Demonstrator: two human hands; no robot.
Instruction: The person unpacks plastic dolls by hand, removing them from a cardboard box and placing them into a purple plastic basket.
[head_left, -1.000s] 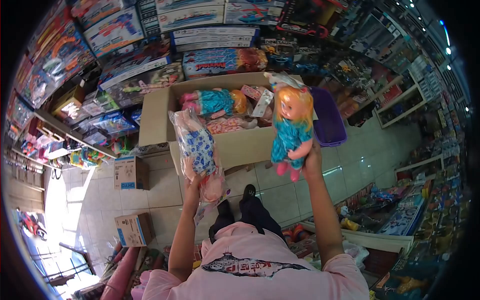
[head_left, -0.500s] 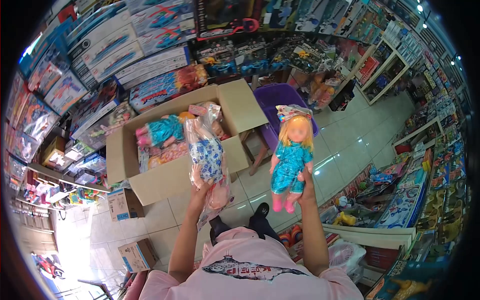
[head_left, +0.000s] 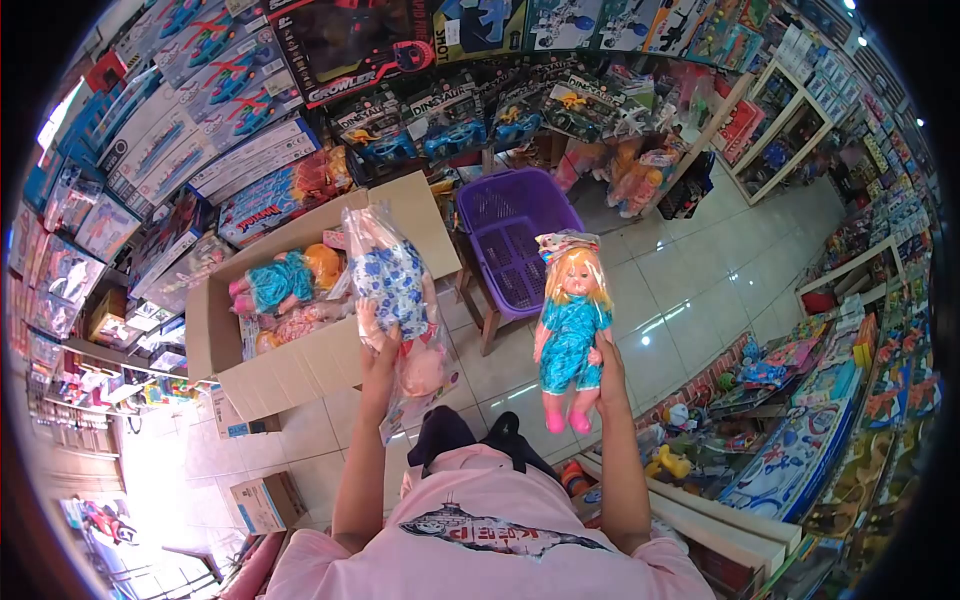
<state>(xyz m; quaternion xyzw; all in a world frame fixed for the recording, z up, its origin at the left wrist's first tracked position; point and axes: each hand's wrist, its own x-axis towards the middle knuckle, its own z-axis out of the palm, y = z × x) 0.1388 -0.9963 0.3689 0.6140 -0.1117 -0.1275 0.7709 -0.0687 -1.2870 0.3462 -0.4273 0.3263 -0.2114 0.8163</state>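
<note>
My left hand (head_left: pixel 378 352) grips a doll in a blue-and-white floral outfit (head_left: pixel 388 275), wrapped in clear plastic and turned head down over the near side of an open cardboard box (head_left: pixel 290 375). In my right hand (head_left: pixel 608 368) is a second wrapped doll (head_left: pixel 575 335), upright and facing me, with blond hair, a shiny teal outfit and pink shoes. My fingers close round its side and hip. Inside the box lie more packaged dolls, among them a teal-dressed doll (head_left: pixel 275 283).
A purple plastic basket (head_left: pixel 515 185) stands on a wooden stool (head_left: pixel 488 325) right of the box. Boxed toys and hanging dinosaur packs (head_left: pixel 445 115) line the back. Toy shelves (head_left: pixel 790 460) border the right. A small carton (head_left: pixel 268 503) sits on the tiled floor at lower left.
My view has turned to the right, so the box and basket sit further left and more of the basket's inside shows. Both dolls stay in my hands.
</note>
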